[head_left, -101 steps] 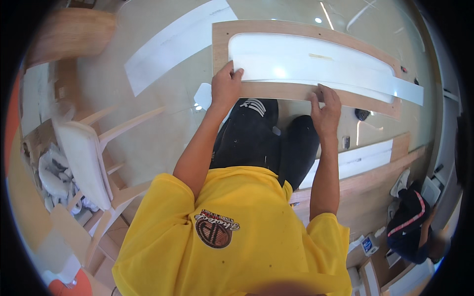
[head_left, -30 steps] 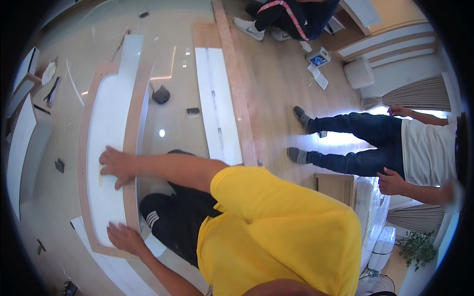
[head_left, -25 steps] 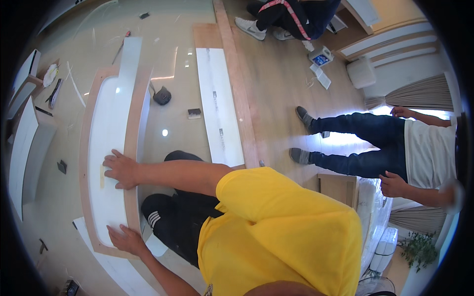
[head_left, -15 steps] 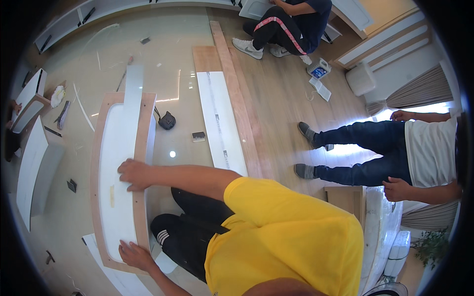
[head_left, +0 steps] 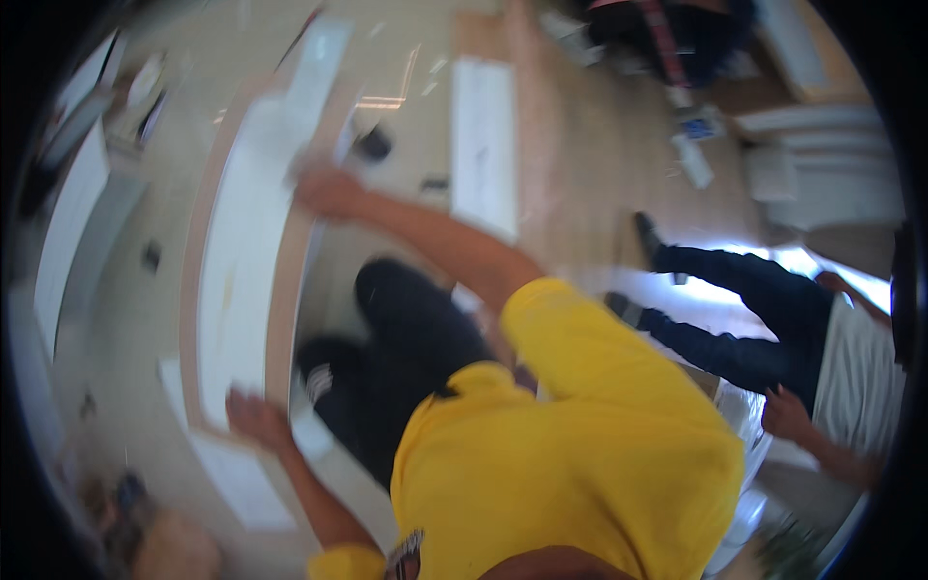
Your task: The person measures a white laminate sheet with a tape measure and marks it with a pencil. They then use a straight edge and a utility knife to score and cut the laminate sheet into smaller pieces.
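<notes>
A long white panel with a wood-coloured frame point(head_left: 275, 314) lies lengthwise in front of my knees. A pale flat strip point(head_left: 324, 58) juts past its far end. My right hand point(head_left: 329, 188) is over the framed panel's right side, by the strip; motion smears its fingers, so any grip on it is hidden. At the near end, my left hand point(head_left: 256, 416) rests by the panel's edge with its fingers apart, holding nothing I can see.
White boards stand at the left point(head_left: 72, 232) and lie beneath the near end point(head_left: 242, 483). A dark tape measure point(head_left: 372, 143) is right of the panel. Beyond it lies a long white board point(head_left: 483, 145). One person point(head_left: 754, 300) stands at right; another point(head_left: 677, 39) sits at far right.
My right hand has moved farther up along the panel, toward the strip's far end. My left hand stays at the near end. The whole view has shifted and blurred.
</notes>
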The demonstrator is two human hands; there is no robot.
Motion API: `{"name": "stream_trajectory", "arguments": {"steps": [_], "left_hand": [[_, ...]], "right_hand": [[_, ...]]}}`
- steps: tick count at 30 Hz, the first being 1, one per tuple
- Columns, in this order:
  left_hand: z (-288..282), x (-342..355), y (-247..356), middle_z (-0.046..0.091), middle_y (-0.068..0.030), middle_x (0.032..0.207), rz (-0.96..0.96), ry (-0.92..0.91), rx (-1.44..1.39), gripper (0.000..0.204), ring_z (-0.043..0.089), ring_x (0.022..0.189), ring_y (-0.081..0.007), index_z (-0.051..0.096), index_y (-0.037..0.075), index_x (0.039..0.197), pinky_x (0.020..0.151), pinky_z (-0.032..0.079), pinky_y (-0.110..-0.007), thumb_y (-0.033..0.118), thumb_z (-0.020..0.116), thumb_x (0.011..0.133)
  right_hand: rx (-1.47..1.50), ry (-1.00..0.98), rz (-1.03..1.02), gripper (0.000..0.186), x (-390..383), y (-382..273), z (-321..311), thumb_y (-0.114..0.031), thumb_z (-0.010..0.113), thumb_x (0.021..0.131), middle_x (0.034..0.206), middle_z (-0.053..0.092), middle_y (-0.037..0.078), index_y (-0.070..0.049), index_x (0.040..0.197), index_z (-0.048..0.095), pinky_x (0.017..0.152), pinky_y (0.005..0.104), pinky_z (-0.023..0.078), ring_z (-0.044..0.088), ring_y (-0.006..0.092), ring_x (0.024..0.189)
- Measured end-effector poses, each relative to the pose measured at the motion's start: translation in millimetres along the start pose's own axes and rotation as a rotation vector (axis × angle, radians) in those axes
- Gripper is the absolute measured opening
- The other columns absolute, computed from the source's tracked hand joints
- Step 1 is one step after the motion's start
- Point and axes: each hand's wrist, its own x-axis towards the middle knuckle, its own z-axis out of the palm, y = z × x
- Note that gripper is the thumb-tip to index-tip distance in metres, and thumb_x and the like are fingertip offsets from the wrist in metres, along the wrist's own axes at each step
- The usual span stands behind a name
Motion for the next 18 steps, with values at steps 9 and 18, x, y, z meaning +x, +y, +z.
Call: {"name": "stream_trajectory", "arguments": {"steps": [9,18], "left_hand": [[-19,11,24,0.057,-0.0228,0.144,-0.162,-0.099,-0.013,0.045,0.051,0.133,-0.0404,0.063,0.002,0.138,0.113,0.036,-0.05,0.029,0.056,0.102],[-16,12,22,0.053,-0.0236,0.147,-0.147,-0.134,-0.049,0.053,0.045,0.138,-0.0403,0.06,0.0,0.14,0.115,0.033,-0.05,0.038,0.057,0.103]], "right_hand": [[0.581,0.767,0.478,0.034,-165,12,51,-0.023,0.072,0.089,0.123,0.066,0.022,-0.002,0.116,0.069,0.096,0.043,0.052,0.065,0.0381,0.112],[0.52,-0.287,0.918,0.042,-430,36,166,-0.033,0.063,0.095,0.111,0.072,0.026,0.004,0.114,0.071,0.093,0.0442,0.053,0.07,0.0398,0.105]]}}
